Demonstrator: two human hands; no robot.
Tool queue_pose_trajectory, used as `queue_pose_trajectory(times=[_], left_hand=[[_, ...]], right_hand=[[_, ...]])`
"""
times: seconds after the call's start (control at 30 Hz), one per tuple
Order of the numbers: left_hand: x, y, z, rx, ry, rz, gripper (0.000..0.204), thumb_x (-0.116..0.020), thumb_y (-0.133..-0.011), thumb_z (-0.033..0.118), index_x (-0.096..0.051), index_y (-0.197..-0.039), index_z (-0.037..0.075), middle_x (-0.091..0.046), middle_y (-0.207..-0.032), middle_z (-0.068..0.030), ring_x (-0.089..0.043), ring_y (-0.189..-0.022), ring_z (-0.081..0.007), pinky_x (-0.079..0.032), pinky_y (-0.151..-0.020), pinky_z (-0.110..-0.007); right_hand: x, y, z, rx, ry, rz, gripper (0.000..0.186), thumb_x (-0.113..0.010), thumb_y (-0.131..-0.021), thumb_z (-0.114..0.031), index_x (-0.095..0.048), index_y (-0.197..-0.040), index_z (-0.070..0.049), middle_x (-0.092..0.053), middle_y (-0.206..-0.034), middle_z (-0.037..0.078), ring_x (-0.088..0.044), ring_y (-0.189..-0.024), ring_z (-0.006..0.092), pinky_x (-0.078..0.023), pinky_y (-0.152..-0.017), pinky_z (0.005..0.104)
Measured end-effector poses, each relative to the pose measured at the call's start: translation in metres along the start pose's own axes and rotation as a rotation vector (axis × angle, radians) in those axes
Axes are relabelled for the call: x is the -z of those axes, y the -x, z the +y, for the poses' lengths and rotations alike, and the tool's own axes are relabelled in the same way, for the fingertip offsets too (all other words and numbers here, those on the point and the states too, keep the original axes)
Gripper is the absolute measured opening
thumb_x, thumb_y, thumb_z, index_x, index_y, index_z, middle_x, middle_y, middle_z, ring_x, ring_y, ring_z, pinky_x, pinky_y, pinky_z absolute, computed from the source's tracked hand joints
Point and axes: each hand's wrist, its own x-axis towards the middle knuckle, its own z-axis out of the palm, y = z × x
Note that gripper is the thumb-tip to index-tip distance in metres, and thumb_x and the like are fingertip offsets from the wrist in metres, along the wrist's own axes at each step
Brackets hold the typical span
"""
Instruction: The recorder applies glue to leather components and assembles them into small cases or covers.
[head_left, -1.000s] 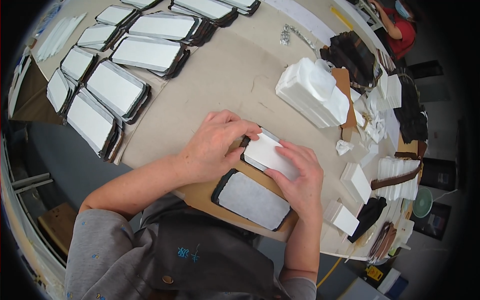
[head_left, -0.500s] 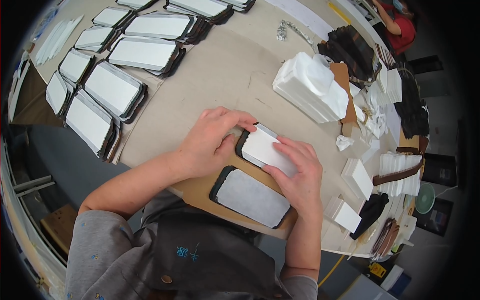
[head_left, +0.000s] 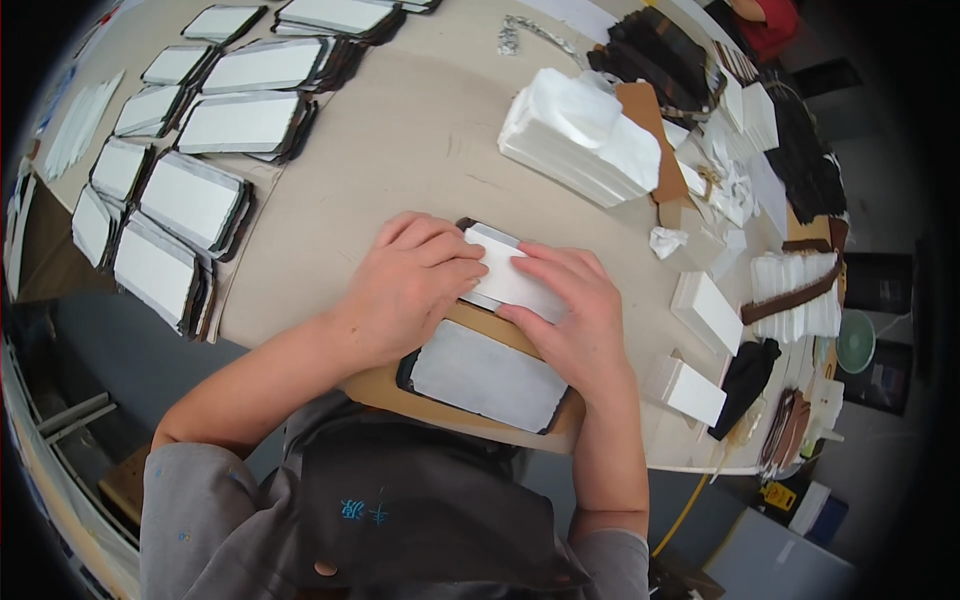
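Note:
My left hand (head_left: 410,280) bends its fingers over the left end of a white card (head_left: 500,262) that lies on a black-edged piece (head_left: 467,225). My right hand (head_left: 570,310) grips that card from the right, with thumb and fingers spread across its width and pressing on it. Both pieces rest on a brown board (head_left: 510,325) at the table's front edge. Below my hands a second black-edged piece with a pale grey top (head_left: 485,378) lies flat. The underside of my left fingers is partly hidden.
Stacks of black-edged pieces with white tops (head_left: 185,260) fill the table's (head_left: 380,130) left. At right are white padding stacks (head_left: 575,140), small white card piles (head_left: 705,305), dark fabric (head_left: 745,385) and scraps. Another person in red (head_left: 760,20) is at the top right edge.
My left fingers have come down over the card's left end, their tips lower than before. My right hand stays on the card. The whole view has shifted somewhat.

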Motion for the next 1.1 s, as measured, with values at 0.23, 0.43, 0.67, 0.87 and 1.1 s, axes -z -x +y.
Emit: queue_pose_trajectory(times=[0.23, 0.43, 0.67, 0.87, 1.1], left_hand=[[0.002, -0.001, 0.006, 0.052, -0.216, -0.06, 0.019, -0.065, -0.089, 0.01, -0.071, -0.106, 0.013, -0.068, -0.115, 0.0018, -0.054, -0.113, -0.0242, -0.027, -0.11, -0.048], [0.004, -0.005, 0.01, 0.034, -0.26, -0.094, 0.02, -0.063, -0.09, 0.011, -0.071, -0.108, 0.013, -0.067, -0.117, 0.0012, -0.053, -0.115, -0.0243, -0.026, -0.11, -0.048], [0.006, -0.006, 0.016, 0.039, -0.342, -0.161, 0.027, -0.064, -0.089, 0.011, -0.069, -0.115, 0.013, -0.066, -0.119, -0.0012, -0.052, -0.117, -0.0263, -0.025, -0.111, -0.049], [0.001, -0.018, 0.029, -0.015, -0.386, -0.202, 0.036, -0.068, -0.086, 0.015, -0.069, -0.122, 0.017, -0.059, -0.099, -0.0057, -0.052, -0.109, -0.0248, -0.025, -0.111, -0.051], [-0.007, -0.047, 0.041, -0.081, -0.468, -0.264, 0.028, -0.076, -0.08, 0.022, -0.073, -0.107, 0.013, -0.055, -0.093, -0.0057, -0.055, -0.094, -0.0244, -0.03, -0.106, -0.051]], right_hand=[[0.037, 0.014, 0.002, 0.003, 0.018, 0.138, 0.038, -0.08, -0.073, -0.009, -0.07, -0.109, -0.005, -0.07, -0.111, 0.009, -0.064, -0.101, 0.0262, -0.05, -0.088, 0.0365], [0.044, 0.049, 0.027, -0.449, -0.306, 0.294, 0.018, -0.067, -0.086, -0.002, -0.066, -0.104, -0.003, -0.067, -0.091, 0.005, -0.06, -0.077, 0.0128, -0.051, -0.073, 0.028], [0.026, 0.058, 0.047, -0.692, -0.501, 0.249, 0.018, -0.066, -0.086, -0.004, -0.064, -0.104, -0.002, -0.065, -0.086, 0.004, -0.059, -0.073, 0.0109, -0.051, -0.069, 0.0263], [0.028, 0.054, 0.048, -0.717, -0.536, 0.164, 0.021, -0.067, -0.084, -0.005, -0.064, -0.105, -0.001, -0.065, -0.084, 0.003, -0.059, -0.072, 0.0104, -0.051, -0.069, 0.0264], [0.027, 0.055, 0.058, -0.671, -0.526, 0.15, 0.021, -0.067, -0.083, 0.004, -0.062, -0.103, 0.002, -0.064, -0.08, 0.003, -0.06, -0.069, 0.0072, -0.051, -0.061, 0.0221]])
